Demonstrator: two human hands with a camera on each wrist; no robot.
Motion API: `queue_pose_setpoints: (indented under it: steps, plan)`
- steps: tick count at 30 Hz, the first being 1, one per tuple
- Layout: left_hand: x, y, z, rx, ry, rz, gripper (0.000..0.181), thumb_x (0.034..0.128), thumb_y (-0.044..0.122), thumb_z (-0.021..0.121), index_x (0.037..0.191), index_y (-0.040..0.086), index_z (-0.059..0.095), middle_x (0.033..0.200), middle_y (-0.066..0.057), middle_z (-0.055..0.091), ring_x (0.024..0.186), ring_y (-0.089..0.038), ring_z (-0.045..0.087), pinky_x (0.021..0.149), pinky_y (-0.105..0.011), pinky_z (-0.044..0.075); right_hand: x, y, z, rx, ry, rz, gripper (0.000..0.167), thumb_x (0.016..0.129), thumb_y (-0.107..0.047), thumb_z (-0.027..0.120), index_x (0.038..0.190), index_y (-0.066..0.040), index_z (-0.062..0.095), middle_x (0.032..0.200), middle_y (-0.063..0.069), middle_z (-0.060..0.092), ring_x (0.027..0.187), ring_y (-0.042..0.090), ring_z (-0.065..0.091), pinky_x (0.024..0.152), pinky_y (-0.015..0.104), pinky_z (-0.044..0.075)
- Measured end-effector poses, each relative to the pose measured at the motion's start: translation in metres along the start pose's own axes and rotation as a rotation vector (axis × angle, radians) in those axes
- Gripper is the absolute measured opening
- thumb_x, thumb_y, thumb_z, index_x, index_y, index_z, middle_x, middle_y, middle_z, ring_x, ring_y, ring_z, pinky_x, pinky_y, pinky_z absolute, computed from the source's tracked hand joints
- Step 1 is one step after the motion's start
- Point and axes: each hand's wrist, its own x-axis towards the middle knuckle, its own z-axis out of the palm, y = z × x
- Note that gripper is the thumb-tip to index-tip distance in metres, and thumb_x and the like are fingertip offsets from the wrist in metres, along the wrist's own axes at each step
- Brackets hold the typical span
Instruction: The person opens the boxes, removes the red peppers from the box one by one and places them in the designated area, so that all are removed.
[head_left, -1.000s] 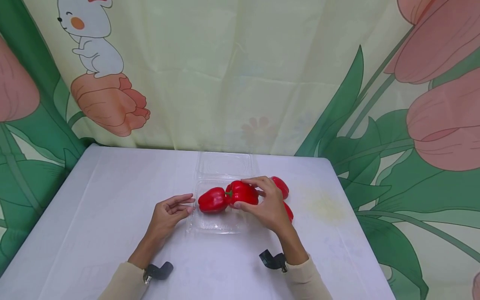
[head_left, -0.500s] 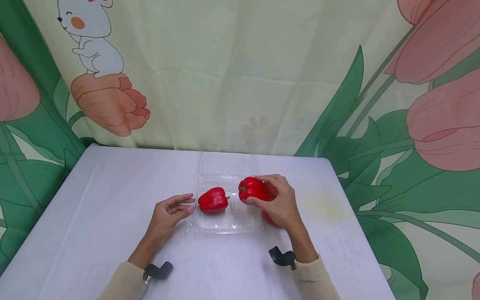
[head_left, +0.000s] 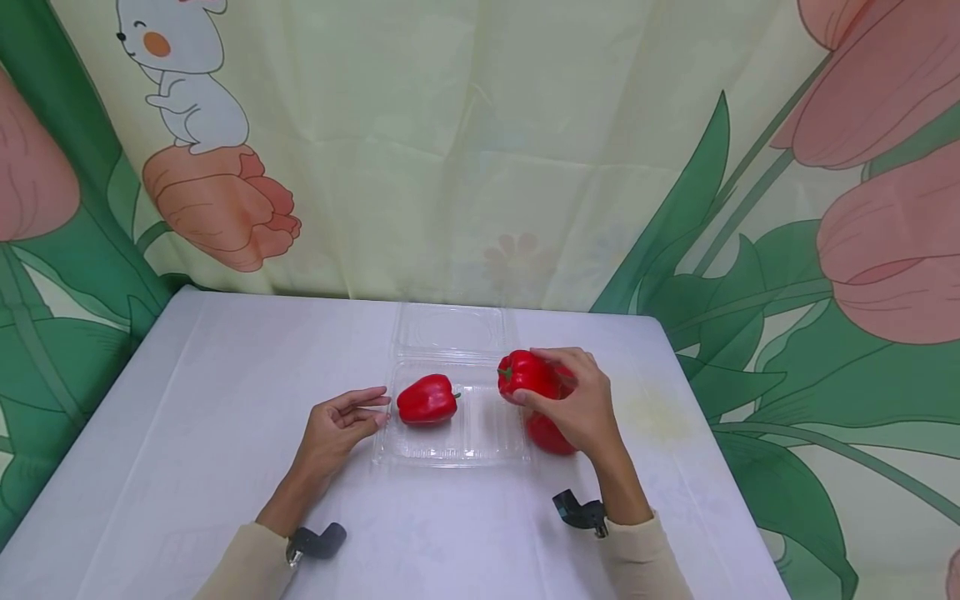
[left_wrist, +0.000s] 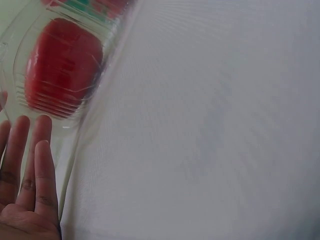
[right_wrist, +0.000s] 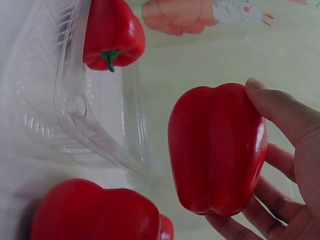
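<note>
A red bell pepper (head_left: 427, 400) with a green stem lies in the left part of a clear plastic clamshell box (head_left: 491, 450). My right hand (head_left: 581, 404) holds another red bell pepper (right_wrist: 215, 150) between thumb and fingers, up off the table near the box's right edge. By the left wall of the box, my left hand (head_left: 337, 425) has its fingers extended, with the tips at or very near the rim. Below the held pepper, a red bell pepper (head_left: 549, 435) rests on the table, right of the box. Part of one more red pepper (right_wrist: 167, 227) peeks out beside it.
The box's lid (head_left: 450, 327) is folded back toward the rear of the table. A white cloth covers the table (head_left: 225, 375). Behind it hangs a curtain (head_left: 390, 167) printed with tulips and a rabbit.
My right hand has moved right with its bell pepper, from over the box to its right edge. The left hand and the pepper in the box have stayed put.
</note>
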Motion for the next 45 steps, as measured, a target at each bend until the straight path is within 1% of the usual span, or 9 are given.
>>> queue_pose_setpoints:
  steps: [3,10,15,20,25,29,38,45]
  plan:
    - [0.000,0.000,0.000,0.000,0.002,-0.001,0.053,0.0923,0.017,0.085,0.141,0.008,0.067,0.137,-0.018,0.072,0.104,-0.008,0.078,0.093,-0.019,0.061,0.001,0.003,-0.002,-0.004,0.007,0.001,0.072,0.072,-0.031,0.100,0.136,-0.029,0.069,0.137,0.000,0.064,0.127,0.025,0.061,0.090,0.052,0.066]
    - [0.000,-0.002,0.001,0.006,-0.001,0.003,0.052,0.0925,0.018,0.084,0.141,0.009,0.067,0.137,-0.017,0.072,0.104,-0.008,0.077,0.093,-0.019,0.061,0.002,0.009,-0.008,-0.025,0.033,0.003,0.074,0.071,-0.028,0.100,0.138,-0.023,0.069,0.139,0.004,0.064,0.128,0.028,0.061,0.094,0.057,0.064]
    - [0.001,-0.004,0.001,0.012,0.002,0.003,0.051,0.0928,0.019,0.084,0.140,0.010,0.067,0.137,-0.017,0.072,0.104,-0.009,0.077,0.093,-0.019,0.061,0.003,0.013,-0.011,-0.045,0.047,0.010,0.075,0.071,-0.027,0.100,0.138,-0.024,0.068,0.138,0.004,0.064,0.126,0.027,0.061,0.096,0.056,0.063]
    - [0.001,-0.003,0.001,0.016,0.004,0.000,0.051,0.0927,0.018,0.084,0.140,0.010,0.068,0.136,-0.017,0.073,0.104,-0.009,0.078,0.093,-0.019,0.061,0.004,0.016,-0.016,-0.048,0.061,0.015,0.075,0.072,-0.027,0.100,0.139,-0.022,0.068,0.140,0.005,0.063,0.125,0.027,0.061,0.097,0.057,0.063]
    - [0.001,-0.002,0.001,0.017,0.009,-0.001,0.051,0.0927,0.018,0.084,0.140,0.010,0.068,0.136,-0.017,0.073,0.104,-0.009,0.078,0.092,-0.019,0.061,0.004,0.018,-0.022,-0.057,0.072,0.025,0.075,0.072,-0.028,0.100,0.139,-0.026,0.068,0.140,0.003,0.063,0.125,0.026,0.061,0.097,0.054,0.063]
    - [0.000,-0.002,0.001,0.020,0.009,-0.001,0.050,0.0932,0.018,0.084,0.140,0.010,0.068,0.136,-0.017,0.073,0.104,-0.009,0.077,0.093,-0.018,0.060,0.005,0.021,-0.026,-0.066,0.081,0.029,0.075,0.072,-0.028,0.100,0.139,-0.026,0.067,0.141,0.002,0.063,0.125,0.026,0.061,0.097,0.054,0.063]
    - [0.000,-0.001,0.002,0.012,0.007,0.006,0.050,0.0930,0.017,0.084,0.139,0.009,0.068,0.136,-0.017,0.073,0.103,-0.009,0.077,0.092,-0.018,0.061,0.004,0.033,-0.036,-0.088,0.096,0.038,0.076,0.074,-0.028,0.099,0.142,-0.024,0.067,0.143,0.005,0.063,0.125,0.028,0.061,0.098,0.055,0.063]
    - [0.000,0.000,0.002,0.014,0.010,-0.001,0.050,0.0930,0.018,0.084,0.139,0.010,0.068,0.136,-0.017,0.073,0.104,-0.009,0.077,0.092,-0.018,0.060,0.006,0.043,-0.045,-0.099,0.106,0.049,0.075,0.076,-0.027,0.098,0.143,-0.023,0.066,0.144,0.007,0.062,0.126,0.030,0.061,0.099,0.056,0.062]
